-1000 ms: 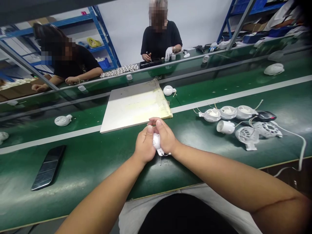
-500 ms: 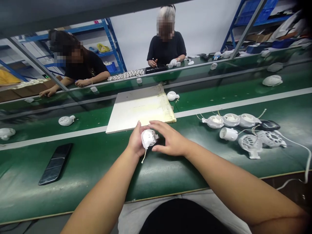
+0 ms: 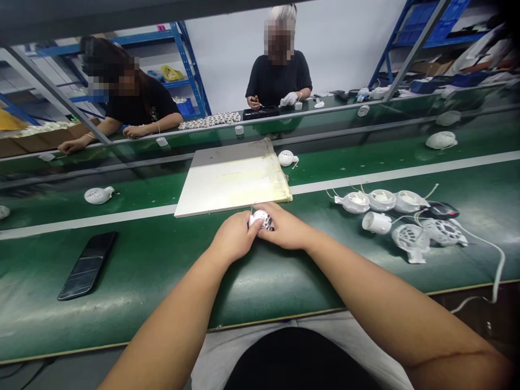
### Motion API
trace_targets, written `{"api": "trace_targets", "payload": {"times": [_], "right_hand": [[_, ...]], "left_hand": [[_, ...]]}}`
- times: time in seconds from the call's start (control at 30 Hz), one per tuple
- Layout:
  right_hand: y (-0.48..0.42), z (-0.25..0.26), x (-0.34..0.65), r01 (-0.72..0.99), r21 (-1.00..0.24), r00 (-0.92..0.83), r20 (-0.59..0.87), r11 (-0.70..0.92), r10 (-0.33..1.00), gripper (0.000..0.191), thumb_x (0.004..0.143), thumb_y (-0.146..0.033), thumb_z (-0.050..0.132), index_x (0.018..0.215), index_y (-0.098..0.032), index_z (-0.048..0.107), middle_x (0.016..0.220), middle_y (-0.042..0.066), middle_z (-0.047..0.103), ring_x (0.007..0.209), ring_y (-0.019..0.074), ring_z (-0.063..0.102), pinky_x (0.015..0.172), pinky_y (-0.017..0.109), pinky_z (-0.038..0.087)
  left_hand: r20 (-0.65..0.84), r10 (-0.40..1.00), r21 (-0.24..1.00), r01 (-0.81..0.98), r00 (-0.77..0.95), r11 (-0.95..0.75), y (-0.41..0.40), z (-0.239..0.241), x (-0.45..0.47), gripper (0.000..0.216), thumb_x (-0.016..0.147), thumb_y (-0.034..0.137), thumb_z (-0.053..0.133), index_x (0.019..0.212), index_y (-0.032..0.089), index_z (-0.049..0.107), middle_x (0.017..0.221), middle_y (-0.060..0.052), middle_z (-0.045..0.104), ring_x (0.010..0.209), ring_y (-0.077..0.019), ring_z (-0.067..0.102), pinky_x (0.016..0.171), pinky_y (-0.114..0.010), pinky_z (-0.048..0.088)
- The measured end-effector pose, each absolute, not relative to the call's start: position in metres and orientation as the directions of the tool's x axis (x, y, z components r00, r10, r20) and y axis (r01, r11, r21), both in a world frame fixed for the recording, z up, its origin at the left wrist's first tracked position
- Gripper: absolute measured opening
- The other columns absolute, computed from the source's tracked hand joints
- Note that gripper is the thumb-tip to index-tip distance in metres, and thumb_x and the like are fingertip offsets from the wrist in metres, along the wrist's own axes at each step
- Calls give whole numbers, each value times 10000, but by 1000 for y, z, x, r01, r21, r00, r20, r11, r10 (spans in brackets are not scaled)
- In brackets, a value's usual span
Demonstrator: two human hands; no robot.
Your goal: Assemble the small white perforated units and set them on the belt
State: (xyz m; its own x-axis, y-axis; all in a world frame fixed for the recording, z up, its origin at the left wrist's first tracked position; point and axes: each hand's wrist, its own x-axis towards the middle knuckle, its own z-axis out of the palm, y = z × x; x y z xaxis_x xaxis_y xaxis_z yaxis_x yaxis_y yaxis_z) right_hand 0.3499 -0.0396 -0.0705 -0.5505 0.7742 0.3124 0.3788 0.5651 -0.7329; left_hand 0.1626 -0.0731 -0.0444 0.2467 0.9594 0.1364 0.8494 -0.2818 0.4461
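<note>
Between my two hands, just in front of the pale board, is a white plastic fan housing (image 3: pixel 260 218) with a slotted grille. My left hand (image 3: pixel 233 235) closes on its left side, the thumb pressed against the near face. From the right, my right hand (image 3: pixel 284 227) wraps round the same housing, fingers over its far side and thumb below. A thin wire sticks up at its far edge. Fingers hide much of the part.
A pale board (image 3: pixel 227 176) lies ahead. At right are several white fan housings (image 3: pixel 382 199), a white cylinder (image 3: pixel 376 222) and a cable (image 3: pixel 501 260). A black phone (image 3: pixel 87 265) lies left. More housings (image 3: pixel 98 195) sit beyond the white line. Two co-workers (image 3: pixel 278 81) work opposite.
My right hand has closed from a loose curve onto the housing. The housing has been turned, so its wire points away instead of toward me. My left hand has rolled over it.
</note>
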Motion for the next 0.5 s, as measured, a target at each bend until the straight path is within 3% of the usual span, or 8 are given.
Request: {"api": "trace_targets", "payload": {"times": [0.13,0.27,0.33,0.5], "right_hand": [[-37,-67,348,268,-810,-497,347,522,795,425,931,-416,554,1304,-216,597,1351,101,603,1250,262,553,1092,443,398],[-33,-74,335,261,-883,-399,269,390,877,437,1004,-411,356,969,-175,723,921,66,730,880,217,658,860,362,497],[-31,-77,333,241,-899,-392,256,367,884,471,1010,-381,318,901,-171,726,850,51,727,823,202,651,820,338,490],[-29,-79,339,221,-880,-377,321,421,869,493,1010,-376,303,867,-174,729,868,46,732,831,194,650,814,321,473]], "left_hand": [[151,942,345,877,301,-336,-76,-45,170,369,977,473,430,925,187,656,912,-126,704,786,-275,638,639,-323,378],[158,943,311,891,294,-330,-78,-46,176,399,971,491,445,1145,203,660,990,-132,724,849,-300,668,673,-330,404],[154,947,302,899,281,-316,-79,-47,178,474,977,527,403,1213,194,644,993,-149,724,859,-316,671,694,-341,416],[121,951,316,897,285,-309,-81,-50,184,616,986,588,282,1117,148,691,968,-195,712,852,-342,669,731,-370,431]]}}
